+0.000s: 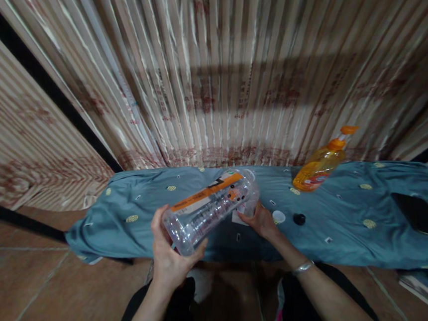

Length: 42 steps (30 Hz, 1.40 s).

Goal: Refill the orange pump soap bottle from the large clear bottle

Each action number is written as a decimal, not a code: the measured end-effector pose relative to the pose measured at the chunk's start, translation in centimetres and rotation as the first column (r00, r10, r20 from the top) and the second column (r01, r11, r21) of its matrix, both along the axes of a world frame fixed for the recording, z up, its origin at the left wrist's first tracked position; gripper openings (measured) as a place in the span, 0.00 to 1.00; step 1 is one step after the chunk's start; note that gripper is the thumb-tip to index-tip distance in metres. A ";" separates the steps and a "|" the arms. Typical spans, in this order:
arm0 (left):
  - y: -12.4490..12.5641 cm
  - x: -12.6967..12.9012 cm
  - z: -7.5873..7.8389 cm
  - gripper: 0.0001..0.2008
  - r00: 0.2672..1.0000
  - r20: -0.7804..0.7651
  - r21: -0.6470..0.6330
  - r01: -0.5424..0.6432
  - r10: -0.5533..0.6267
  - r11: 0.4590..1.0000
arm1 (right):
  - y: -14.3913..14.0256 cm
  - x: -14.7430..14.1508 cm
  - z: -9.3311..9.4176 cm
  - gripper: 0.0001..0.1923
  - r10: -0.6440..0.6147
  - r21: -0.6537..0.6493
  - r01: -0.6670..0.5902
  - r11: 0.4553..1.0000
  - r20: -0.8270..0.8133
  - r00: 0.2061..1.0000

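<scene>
Head view, centre of frame: clear bottle with orange label, lying tilted above blue cloth. Left hand clamped around its base; right hand gripping its top end. Right of centre: white cap, black cap. Upper right: orange bottle, leaning. Far right: dark tablet. Behind: curtain.

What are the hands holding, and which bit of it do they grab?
A clear plastic bottle, tipped on its side. The left hand wraps its bottom end; the right hand touches near its upper end, though that grip is partly hidden.
</scene>
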State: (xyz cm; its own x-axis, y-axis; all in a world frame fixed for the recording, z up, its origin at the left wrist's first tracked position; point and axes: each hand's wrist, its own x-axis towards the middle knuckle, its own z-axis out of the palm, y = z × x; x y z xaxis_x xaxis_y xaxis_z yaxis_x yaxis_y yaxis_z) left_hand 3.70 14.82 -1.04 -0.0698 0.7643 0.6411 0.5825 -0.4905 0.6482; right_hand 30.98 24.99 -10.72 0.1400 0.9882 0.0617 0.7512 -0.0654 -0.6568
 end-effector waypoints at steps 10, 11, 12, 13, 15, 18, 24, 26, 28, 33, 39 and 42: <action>0.0 0.5 0.2 0.48 0.997 0.066 0.008 -0.027 0.027 1.000 | -0.1 -0.1 0.2 0.34 0.003 -0.033 -0.004 0.999 -0.015 1.000; 0.0 0.5 0.1 0.48 0.998 0.053 0.006 -0.023 0.022 1.000 | -0.2 -0.2 0.4 0.34 0.000 -0.045 -0.001 0.999 -0.015 1.000; 0.0 0.4 0.1 0.48 0.999 0.039 0.000 -0.017 0.017 1.000 | -0.2 -0.2 0.5 0.34 -0.001 -0.052 0.000 0.999 -0.015 1.000; 0.0 0.4 0.1 0.48 0.999 0.031 -0.004 -0.015 0.015 1.000 | -0.2 -0.2 0.6 0.35 0.000 -0.057 -0.001 0.998 -0.014 1.000; 0.0 0.3 0.0 0.48 1.000 0.026 -0.012 -0.012 0.012 1.000 | -0.2 -0.3 0.8 0.34 0.004 -0.068 -0.004 0.998 -0.003 1.000; 0.0 0.3 0.1 0.48 1.000 0.014 -0.004 -0.003 0.004 1.000 | -0.3 -0.3 1.0 0.33 -0.001 -0.087 0.003 0.996 0.021 1.000; -0.1 0.4 0.2 0.48 1.000 0.012 0.003 -0.010 0.010 1.000 | -0.3 -0.5 1.1 0.31 -0.008 -0.074 0.010 0.997 0.026 1.000; -0.1 0.4 0.1 0.48 1.000 0.021 0.001 -0.012 0.012 1.000 | -0.3 -0.5 1.0 0.31 -0.012 -0.066 0.014 0.998 0.033 0.999; -0.1 0.5 0.1 0.48 0.999 0.043 -0.008 -0.016 0.016 1.000 | -0.3 -0.4 0.9 0.31 -0.009 -0.058 0.011 0.998 0.034 0.999; -0.2 0.6 -0.1 0.47 0.998 0.055 -0.027 -0.015 0.016 1.000 | -0.3 -0.4 0.7 0.32 -0.011 -0.062 0.013 0.998 0.046 0.999; -0.3 0.4 0.1 0.47 0.997 0.036 -0.039 -0.064 0.065 0.997 | -0.3 -0.3 0.6 0.30 -0.006 -0.045 0.009 0.999 0.065 0.998; -0.3 0.4 0.1 0.47 0.998 0.019 -0.027 -0.064 0.065 0.998 | -0.3 -0.3 0.5 0.29 -0.006 -0.037 0.008 0.999 0.056 0.998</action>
